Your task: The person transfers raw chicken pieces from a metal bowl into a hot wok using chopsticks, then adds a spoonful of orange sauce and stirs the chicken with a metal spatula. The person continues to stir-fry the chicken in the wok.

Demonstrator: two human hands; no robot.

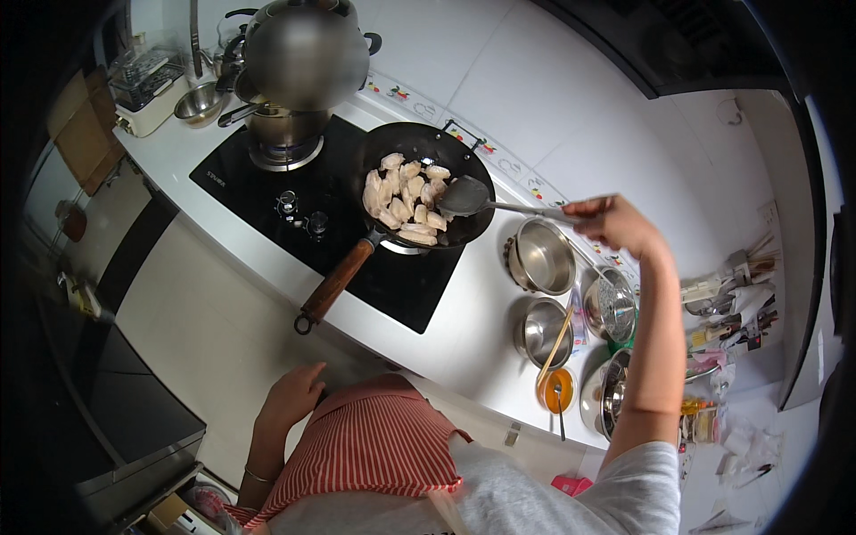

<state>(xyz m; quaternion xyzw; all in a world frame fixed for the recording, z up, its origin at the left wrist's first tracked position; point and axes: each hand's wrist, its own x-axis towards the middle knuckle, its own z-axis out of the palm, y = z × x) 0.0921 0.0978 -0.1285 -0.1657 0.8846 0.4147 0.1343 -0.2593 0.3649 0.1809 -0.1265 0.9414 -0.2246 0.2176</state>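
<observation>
My right hand (616, 224) grips the handle end of a spatula (465, 196) from the right. The dark spatula blade rests among pale chicken wing pieces (401, 190) at the right side of a black wok (468, 227). The wok sits on the right burner of a black glass gas hob (401, 287); its wooden handle (338, 281) points towards me over the counter's front edge. My left hand (292, 396) holds nothing and hangs beside the striped red apron (381, 448), below the wok handle and apart from it.
On the left burner stands a pot (287, 127) with a blurred round patch above it. Right of the hob are steel bowls (542, 257), a strainer (610, 307), chopsticks (556, 344) and an orange-coloured bowl of liquid (554, 388) with a spoon. Utensils (732, 294) hang along the right wall.
</observation>
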